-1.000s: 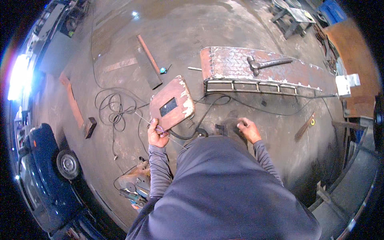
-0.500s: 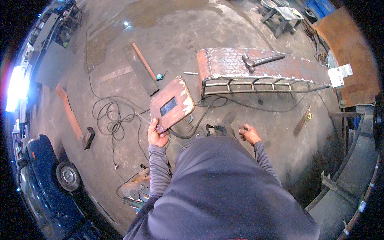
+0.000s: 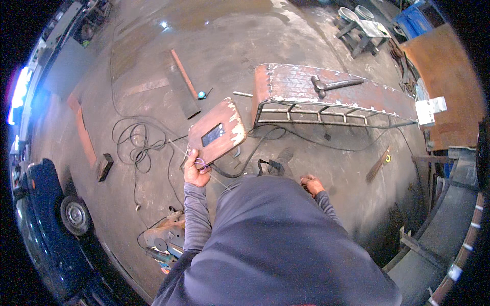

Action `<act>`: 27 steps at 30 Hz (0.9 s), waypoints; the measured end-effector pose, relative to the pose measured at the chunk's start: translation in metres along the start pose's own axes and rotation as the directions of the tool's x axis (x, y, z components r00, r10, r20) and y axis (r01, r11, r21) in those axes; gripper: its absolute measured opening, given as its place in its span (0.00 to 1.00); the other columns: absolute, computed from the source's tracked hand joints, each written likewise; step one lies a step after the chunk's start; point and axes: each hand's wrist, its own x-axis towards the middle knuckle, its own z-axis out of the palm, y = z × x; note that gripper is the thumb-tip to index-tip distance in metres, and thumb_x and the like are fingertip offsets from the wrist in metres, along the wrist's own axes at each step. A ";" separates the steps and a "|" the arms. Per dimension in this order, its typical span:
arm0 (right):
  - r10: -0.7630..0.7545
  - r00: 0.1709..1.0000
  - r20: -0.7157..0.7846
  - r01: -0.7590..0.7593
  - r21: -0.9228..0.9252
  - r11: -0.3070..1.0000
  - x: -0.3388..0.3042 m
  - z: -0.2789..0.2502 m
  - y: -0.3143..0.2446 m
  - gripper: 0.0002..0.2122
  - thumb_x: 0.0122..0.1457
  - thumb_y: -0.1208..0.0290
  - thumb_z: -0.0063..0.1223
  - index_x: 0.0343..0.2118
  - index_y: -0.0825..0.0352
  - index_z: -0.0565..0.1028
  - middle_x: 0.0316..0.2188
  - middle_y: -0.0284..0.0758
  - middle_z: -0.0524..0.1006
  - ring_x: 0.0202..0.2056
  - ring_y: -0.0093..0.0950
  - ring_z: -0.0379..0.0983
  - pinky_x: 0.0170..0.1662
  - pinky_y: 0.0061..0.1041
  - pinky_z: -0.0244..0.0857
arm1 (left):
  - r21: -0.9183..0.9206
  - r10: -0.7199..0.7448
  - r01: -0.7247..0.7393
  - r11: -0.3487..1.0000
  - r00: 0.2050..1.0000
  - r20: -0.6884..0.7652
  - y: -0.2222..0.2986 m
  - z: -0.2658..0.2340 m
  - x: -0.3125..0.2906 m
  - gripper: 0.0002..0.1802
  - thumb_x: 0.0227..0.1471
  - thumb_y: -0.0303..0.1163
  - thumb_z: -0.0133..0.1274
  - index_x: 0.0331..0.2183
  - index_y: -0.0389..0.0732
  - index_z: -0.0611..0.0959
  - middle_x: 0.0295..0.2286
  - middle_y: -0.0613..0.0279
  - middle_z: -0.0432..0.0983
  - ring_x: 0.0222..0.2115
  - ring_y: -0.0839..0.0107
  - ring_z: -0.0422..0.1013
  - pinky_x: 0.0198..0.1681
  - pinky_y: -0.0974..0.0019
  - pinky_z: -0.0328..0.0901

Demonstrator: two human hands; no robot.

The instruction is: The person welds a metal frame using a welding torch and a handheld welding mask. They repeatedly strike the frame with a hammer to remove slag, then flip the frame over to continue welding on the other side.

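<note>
My left hand [image 3: 197,172] grips the lower edge of a brown welding hand shield [image 3: 224,126]. The board has a dark rectangular window and chipped, pale patches on its right edge. A purple loop [image 3: 201,163] shows at my left fingers, and a thin pale rod passes by that hand. Held low beside my dark clothing, my right hand [image 3: 311,185] has its fingers curled in; whatever they may hold is hidden. Beyond it stands a long rusty metal frame [image 3: 291,76] with a rung-like side and a hammer [image 3: 334,84] lying on top.
Black cable [image 3: 140,145] coils over the concrete floor at left. Metal strips [image 3: 181,74] and a blue tape measure [image 3: 201,95] lie ahead. A power tool [image 3: 166,239] sits near my left arm. A brush [image 3: 377,166], a steel beam [image 3: 434,234] and a dark vehicle [image 3: 48,214] flank me.
My right hand has drawn in slightly, lower and to the left. My left hand still holds the shield, shifted slightly left. The whole view has shifted a little.
</note>
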 end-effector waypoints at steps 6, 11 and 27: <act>0.046 0.999 -0.002 -0.046 0.086 0.995 0.009 -0.001 0.024 0.16 0.55 0.66 0.52 0.43 0.69 0.74 0.34 0.34 0.77 0.34 0.25 0.72 0.38 0.25 0.66 | 0.007 0.017 -0.017 1.000 1.000 0.000 0.003 0.002 -0.005 0.13 0.53 0.39 0.53 0.38 0.43 0.77 0.31 0.64 0.79 0.18 0.80 0.70 0.09 0.81 0.52; -0.116 0.993 0.029 0.118 -0.060 0.991 0.043 -0.009 0.088 0.16 0.56 0.64 0.52 0.44 0.70 0.74 0.38 0.35 0.77 0.38 0.27 0.72 0.42 0.26 0.65 | 0.015 0.011 -0.010 1.000 0.998 -0.058 0.004 -0.003 -0.009 0.09 0.52 0.38 0.53 0.35 0.48 0.76 0.27 0.69 0.77 0.17 0.81 0.69 0.09 0.80 0.53; -0.070 0.993 0.092 0.078 -0.085 0.993 0.031 -0.025 0.099 0.15 0.57 0.65 0.52 0.42 0.70 0.74 0.36 0.35 0.77 0.37 0.26 0.73 0.42 0.25 0.66 | -0.098 0.061 -0.065 0.993 0.997 -0.045 0.007 -0.034 -0.025 0.13 0.52 0.36 0.53 0.38 0.43 0.75 0.30 0.62 0.77 0.19 0.76 0.71 0.08 0.80 0.53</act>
